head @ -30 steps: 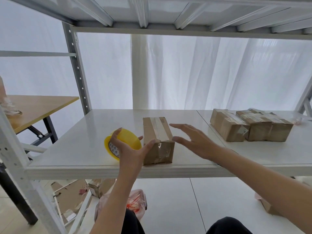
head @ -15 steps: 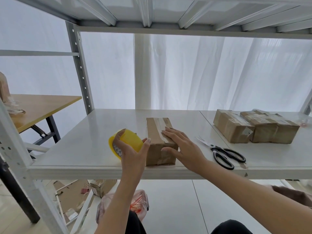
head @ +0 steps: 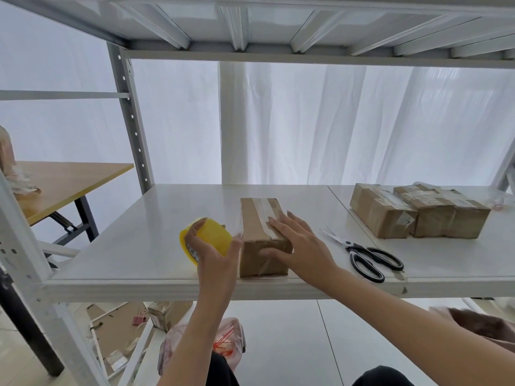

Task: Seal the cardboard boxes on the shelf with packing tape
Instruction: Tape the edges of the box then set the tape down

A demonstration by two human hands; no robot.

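Currently, a wooden counter (head: pixel 69 179) stands at the left edge. On the white shelf (head: pixel 133 246), near its front edge, the left hand (head: pixel 216 263) grasps the yellow tape roll (head: pixel 214 235), which stands on edge just left of the cardboard box (head: pixel 252 221). The right hand (head: pixel 303 246) lies released and flat, fingers straight, on the near end of the box top. Black-handled scissors (head: pixel 351 247) lie to the right. Two taped boxes (head: pixel 381 215) sit farther right, touching each other.
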